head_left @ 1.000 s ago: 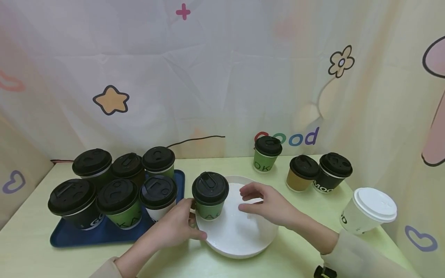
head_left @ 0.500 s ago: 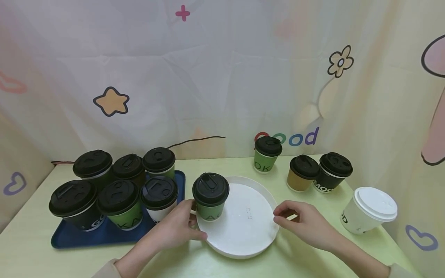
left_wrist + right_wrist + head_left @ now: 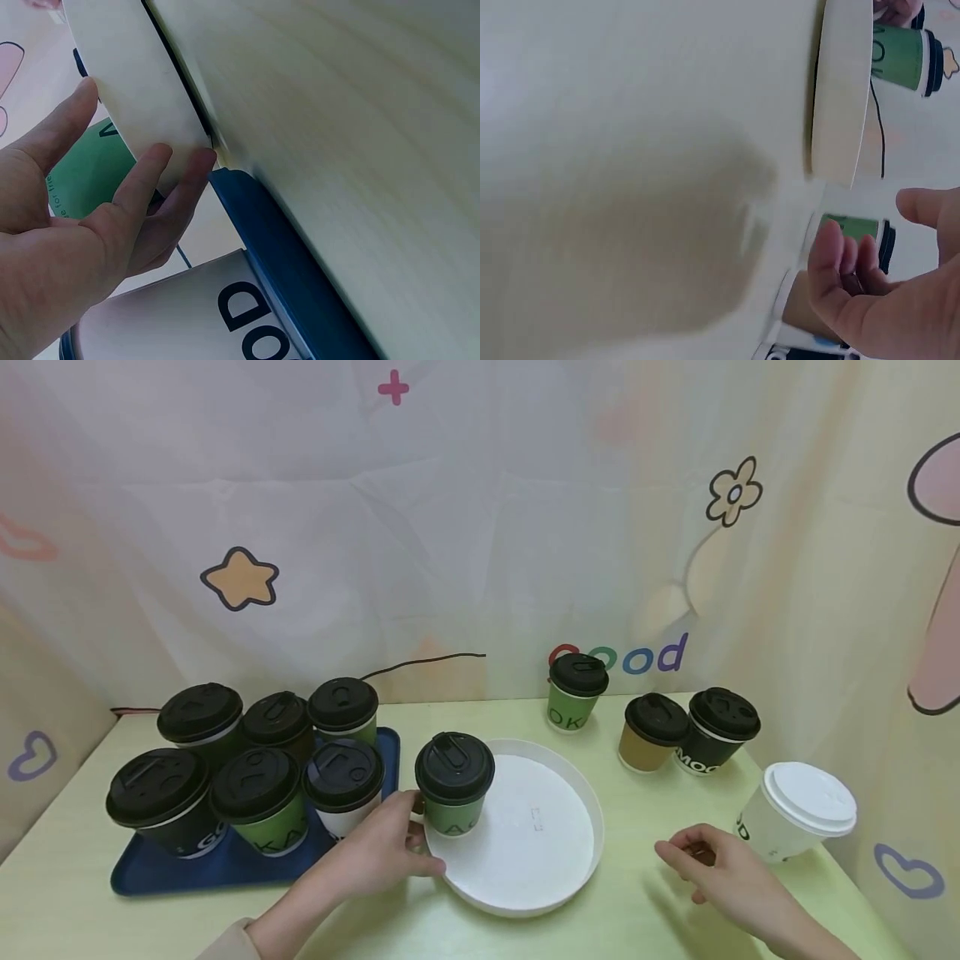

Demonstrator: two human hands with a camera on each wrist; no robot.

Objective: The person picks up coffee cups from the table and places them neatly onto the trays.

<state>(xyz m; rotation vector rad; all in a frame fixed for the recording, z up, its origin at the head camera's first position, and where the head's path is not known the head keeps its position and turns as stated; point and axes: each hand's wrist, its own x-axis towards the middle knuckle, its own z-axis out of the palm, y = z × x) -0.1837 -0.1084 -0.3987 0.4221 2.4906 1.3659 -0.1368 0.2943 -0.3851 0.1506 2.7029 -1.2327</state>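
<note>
In the head view a round white plate [image 3: 517, 893] with a raised rim lies on the table. A green paper cup with a black lid [image 3: 453, 781] stands upright on its left part. My left hand [image 3: 378, 852] touches the plate's left outer side. In the left wrist view the fingertips [image 3: 154, 154] rest against the plate's side wall [image 3: 135, 67], and the thumb lies near its rim. My right hand [image 3: 731, 881] hovers apart from the plate, right of it and near the white-lidded cup [image 3: 795, 814]. Its fingers are loosely bent and hold nothing.
On the left, a blue tray [image 3: 168, 872] carries several black-lidded cups, with a white cup [image 3: 343, 785] nearest the plate. Behind the plate stands a green cup [image 3: 576, 693]. A brown cup [image 3: 651, 735] and a black cup [image 3: 716, 735] stand back right. A patterned curtain [image 3: 450, 527] hangs behind.
My right hand has moved right, from over the plate to past its right rim and near the white-lidded cup. My left hand, the plate and the cups have stayed put.
</note>
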